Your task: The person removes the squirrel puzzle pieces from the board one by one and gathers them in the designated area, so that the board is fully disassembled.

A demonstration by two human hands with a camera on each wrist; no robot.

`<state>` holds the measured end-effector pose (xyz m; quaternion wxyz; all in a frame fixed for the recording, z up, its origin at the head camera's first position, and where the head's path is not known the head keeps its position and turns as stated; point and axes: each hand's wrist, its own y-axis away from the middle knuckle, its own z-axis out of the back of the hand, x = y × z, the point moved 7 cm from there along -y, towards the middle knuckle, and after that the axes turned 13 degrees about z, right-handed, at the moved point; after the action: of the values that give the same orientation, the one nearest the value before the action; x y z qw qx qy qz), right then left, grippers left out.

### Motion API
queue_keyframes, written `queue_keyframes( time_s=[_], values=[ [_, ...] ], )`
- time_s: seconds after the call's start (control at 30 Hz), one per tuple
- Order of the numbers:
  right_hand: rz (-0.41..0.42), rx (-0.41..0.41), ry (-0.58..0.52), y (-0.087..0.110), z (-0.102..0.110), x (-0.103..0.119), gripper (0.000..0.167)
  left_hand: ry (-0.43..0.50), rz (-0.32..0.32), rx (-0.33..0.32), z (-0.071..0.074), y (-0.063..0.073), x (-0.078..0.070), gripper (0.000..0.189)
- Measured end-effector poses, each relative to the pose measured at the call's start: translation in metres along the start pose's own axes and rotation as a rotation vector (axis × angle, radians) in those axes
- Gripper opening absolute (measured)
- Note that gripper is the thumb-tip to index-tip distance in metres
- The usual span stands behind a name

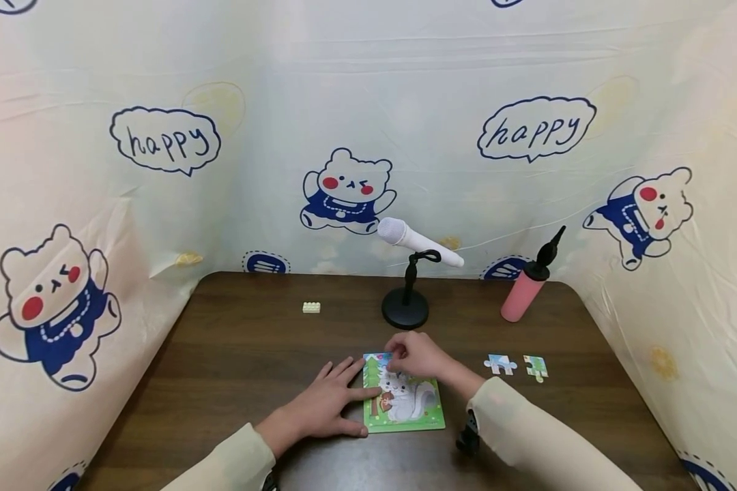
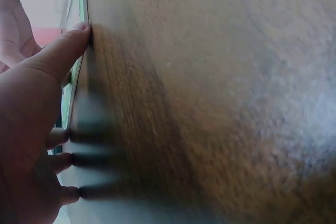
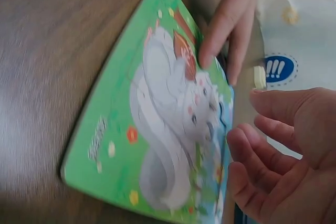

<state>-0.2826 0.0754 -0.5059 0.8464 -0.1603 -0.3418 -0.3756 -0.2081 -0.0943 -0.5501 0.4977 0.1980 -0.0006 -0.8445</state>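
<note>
A jigsaw puzzle (image 1: 414,406) with a white squirrel on a green ground lies flat on the table. My left hand (image 1: 322,406) is spread along its left side, the index finger resting on the picture and the thumb at the lower left corner. In the left wrist view the thumb touches the puzzle's edge. Over the top edge of the puzzle is my right hand (image 1: 419,354), its fingers bent. The right wrist view shows that hand's thumb apart from the loosely curled fingers (image 3: 257,156), with nothing visible between them. Two loose jigsaw pieces, one blue (image 1: 500,364) and one green (image 1: 536,367), lie to the right.
Behind the puzzle stands a white microphone (image 1: 420,242) on a black stand (image 1: 405,309). A pink hand pump (image 1: 522,296) is at the back right, a cream toy brick (image 1: 311,307) at the back left. Printed cloth (image 1: 252,170) surrounds the brown table (image 1: 239,341).
</note>
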Motion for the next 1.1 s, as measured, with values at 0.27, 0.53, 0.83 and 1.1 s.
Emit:
queue_keyframes(
  time_s=[0.27,0.53,0.83,1.1],
  values=[
    [-0.021,0.009,-0.004,-0.002,-0.014,0.003,0.030,0.008,0.005,0.000,0.003,0.001,-0.003,0.072],
    [-0.089,0.006,-0.016,0.000,-0.017,0.002,0.038,-0.021,0.006,-0.006,0.007,-0.001,-0.008,0.071],
    [-0.143,-0.042,-0.055,-0.002,-0.014,-0.001,0.040,-0.046,0.014,-0.009,0.008,-0.003,-0.008,0.071],
    [-0.093,-0.090,-0.063,-0.002,-0.014,-0.004,0.023,-0.028,0.027,0.004,0.006,-0.001,-0.007,0.072]
  ],
)
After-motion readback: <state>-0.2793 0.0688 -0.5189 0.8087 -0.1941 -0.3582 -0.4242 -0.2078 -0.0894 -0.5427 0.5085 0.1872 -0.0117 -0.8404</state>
